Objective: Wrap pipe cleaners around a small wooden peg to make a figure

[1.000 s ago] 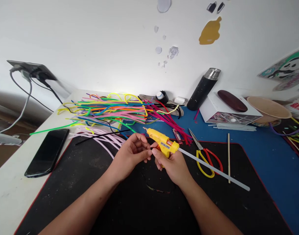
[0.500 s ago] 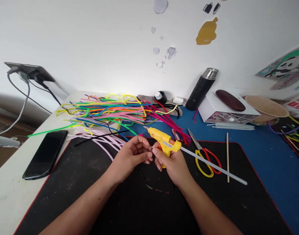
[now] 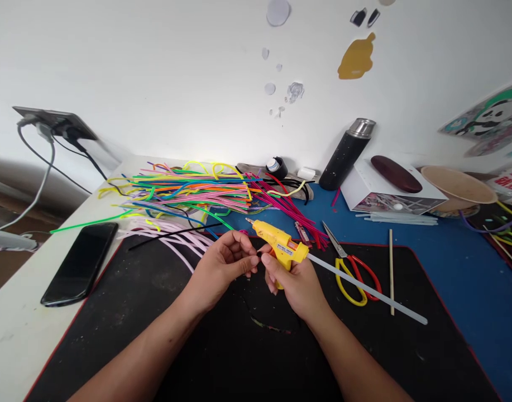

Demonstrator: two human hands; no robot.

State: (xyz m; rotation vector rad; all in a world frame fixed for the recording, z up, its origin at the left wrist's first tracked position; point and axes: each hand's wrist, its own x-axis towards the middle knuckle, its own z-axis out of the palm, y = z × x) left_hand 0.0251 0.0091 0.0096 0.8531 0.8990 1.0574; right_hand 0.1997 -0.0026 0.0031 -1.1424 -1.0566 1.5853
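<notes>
My right hand [image 3: 298, 285] is wrapped around a yellow hot glue gun [image 3: 272, 237], whose nozzle points to the upper left. A long translucent glue stick [image 3: 371, 290] sticks out from its back end. Close beside it, my left hand [image 3: 226, 271] is closed in a pinch at the fingertips. Something small and dark shows between the two hands, too little of it visible to name. Below them, a thin dark cord-like strip [image 3: 268, 325] lies on the black mat [image 3: 163, 346].
Colourful pipe cleaners [image 3: 188, 190] are heaped at the back left, near a black phone [image 3: 80, 263]. To the right lie scissors [image 3: 352, 273] and a wooden stick [image 3: 391, 271]. A dark flask [image 3: 347, 153] and a white box [image 3: 390, 187] stand at the back.
The view has shifted slightly. Both hands keep nearly the same pose, and the glue gun is still in my right hand, with its glue stick's tail a touch lower.
</notes>
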